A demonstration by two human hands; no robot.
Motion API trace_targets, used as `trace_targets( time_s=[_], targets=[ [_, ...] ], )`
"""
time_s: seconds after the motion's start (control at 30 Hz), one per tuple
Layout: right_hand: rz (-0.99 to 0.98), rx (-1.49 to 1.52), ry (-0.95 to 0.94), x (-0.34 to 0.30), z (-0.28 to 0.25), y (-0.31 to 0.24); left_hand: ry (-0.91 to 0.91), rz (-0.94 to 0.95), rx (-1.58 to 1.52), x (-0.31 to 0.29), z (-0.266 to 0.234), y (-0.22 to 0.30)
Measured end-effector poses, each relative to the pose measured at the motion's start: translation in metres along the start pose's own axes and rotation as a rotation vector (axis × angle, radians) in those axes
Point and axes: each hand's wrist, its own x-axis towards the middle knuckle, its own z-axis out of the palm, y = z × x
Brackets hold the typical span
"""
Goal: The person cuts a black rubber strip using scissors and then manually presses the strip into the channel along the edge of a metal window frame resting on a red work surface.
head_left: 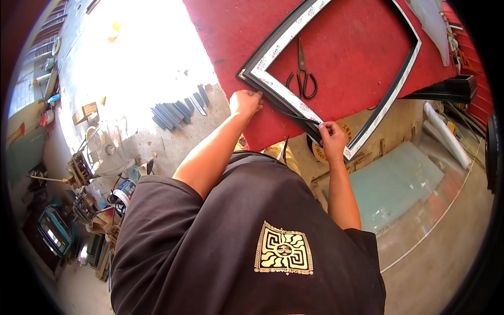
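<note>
A dark window frame (pixel 379 116), its faces covered with white printed film, lies on a red-covered table (pixel 336 58). A thin black rubber strip (pixel 294 115) runs along the side nearest me. My right hand (pixel 334 140) pinches this strip against the frame, close to the near right corner. At the left corner, my left hand (pixel 245 104) has its fingers closed at the frame's outer edge, around where the strip seems to start; the fingertips partly hide what is between them. Black-handled scissors (pixel 302 76) rest on the red cover inside the frame.
Several short dark strips (pixel 173 114) lie on the concrete floor at left. Right of me, a glass sheet (pixel 394 184) lies low beside a long white wrapped roll (pixel 446 134). Dark profiles (pixel 443 90) jut out past the table's right side. Tools and a white bucket (pixel 125 191) crowd the left.
</note>
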Motion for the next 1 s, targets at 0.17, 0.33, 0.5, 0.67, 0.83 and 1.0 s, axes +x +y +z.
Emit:
trace_targets(
  time_s=[0.17,0.33,0.5,0.67,0.83,1.0],
  targets=[
    [0.02,0.009,-0.005,0.0,0.0,0.003,0.043,-0.028,-0.016,0.008,0.003,0.0],
    [0.031,-0.009,-0.005,0.001,-0.001,0.009,-0.042,-0.013,0.008,0.0,0.004,-0.008],
    [0.015,-0.008,-0.011,0.0,-0.001,0.003,-0.024,0.01,0.04,0.0,0.009,-0.008],
    [0.025,0.027,-0.014,0.001,0.0,0.011,-0.009,0.018,0.062,-0.001,0.013,-0.012],
    [0.022,0.024,-0.013,-0.002,0.0,0.007,0.064,0.04,0.1,-0.033,0.03,-0.014],
    [0.015,0.011,-0.02,-0.001,-0.001,0.003,0.016,0.092,0.088,-0.039,0.02,-0.023]
  ],
)
